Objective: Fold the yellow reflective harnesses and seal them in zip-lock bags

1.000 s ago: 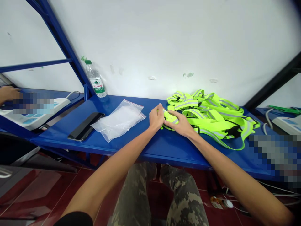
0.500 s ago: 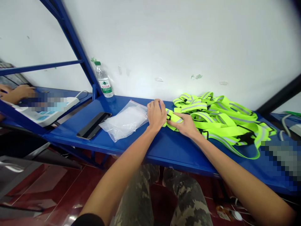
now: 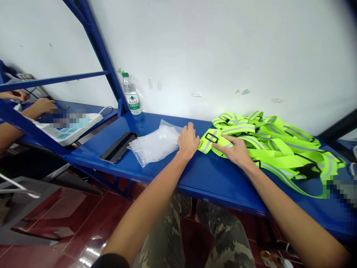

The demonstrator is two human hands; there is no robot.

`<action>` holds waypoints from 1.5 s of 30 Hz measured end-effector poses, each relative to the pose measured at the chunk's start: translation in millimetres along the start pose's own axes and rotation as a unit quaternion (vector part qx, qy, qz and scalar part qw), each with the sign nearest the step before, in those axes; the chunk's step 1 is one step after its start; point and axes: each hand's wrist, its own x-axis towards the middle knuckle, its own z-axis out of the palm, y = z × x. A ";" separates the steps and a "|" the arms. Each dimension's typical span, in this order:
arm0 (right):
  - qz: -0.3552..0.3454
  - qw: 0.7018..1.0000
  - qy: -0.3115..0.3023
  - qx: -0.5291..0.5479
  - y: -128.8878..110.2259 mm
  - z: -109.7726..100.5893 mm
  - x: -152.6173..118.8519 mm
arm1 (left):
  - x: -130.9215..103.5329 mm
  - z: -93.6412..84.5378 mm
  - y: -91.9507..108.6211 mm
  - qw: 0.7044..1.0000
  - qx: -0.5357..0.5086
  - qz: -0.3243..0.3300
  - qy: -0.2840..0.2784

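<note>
My right hand (image 3: 235, 149) grips a folded neon-yellow strap bundle (image 3: 206, 144) with a grey reflective stripe and a black buckle, low over the blue table. Just left of the bundle, my left hand (image 3: 189, 140) is closed at the right edge of a clear plastic bag (image 3: 156, 143), its fingers curled round that edge. A large tangled heap of similar straps (image 3: 279, 149) lies to the right of my right hand.
On the blue table (image 3: 217, 186), a black phone (image 3: 119, 147) lies left of the bag, and a water bottle (image 3: 132, 96) stands by the wall. At far left, another person's hands (image 3: 41, 107) are near a white device (image 3: 69, 130) behind a blue frame (image 3: 97, 48).
My left hand has come off the folded strap bundle and now holds the bag's edge. More of the bundle and its buckle shows. The whole view has shifted slightly.
</note>
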 end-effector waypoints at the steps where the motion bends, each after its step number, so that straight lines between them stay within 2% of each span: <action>1: -0.001 1.000 -0.005 0.000 0.3 -0.9 -0.1 | 0.3 1.5 -1.5 1.000 0.005 0.007 -0.001; 7: -0.029 0.999 -0.016 -0.018 -5.0 -4.0 -2.0 | -0.2 7.2 -4.0 0.999 0.023 0.023 -0.043; 12: -0.039 0.997 -0.061 -0.042 -12.4 -2.6 -5.2 | -4.2 6.7 0.0 0.995 0.056 0.054 -0.068; 17: -0.024 0.999 -0.013 -0.045 -11.5 3.7 -5.7 | -3.4 8.6 -0.8 0.994 0.059 0.066 -0.065; 24: 0.016 0.996 -0.001 0.085 -4.8 -3.7 -2.3 | -1.0 8.1 -1.1 0.997 -0.025 0.034 -0.068; 29: 0.091 0.966 -0.017 0.243 -8.0 -6.0 -2.7 | 0.8 8.8 -1.3 0.992 -0.121 0.020 -0.041; 34: 0.132 0.926 -0.037 0.353 -15.1 -8.3 -4.9 | 5.1 12.7 1.5 0.962 -0.271 0.000 -0.032; 38: 0.144 0.912 -0.059 0.380 -17.6 -9.5 -6.2 | 7.2 16.9 4.5 0.925 -0.372 -0.022 -0.072; 41: 0.145 0.923 -0.075 0.349 -14.5 -10.8 -5.5 | 7.8 17.8 6.2 0.887 -0.447 -0.080 -0.088; 45: 0.052 0.959 -0.106 0.257 -10.6 -17.4 -4.2 | 6.7 14.2 9.1 0.818 -0.540 -0.161 -0.115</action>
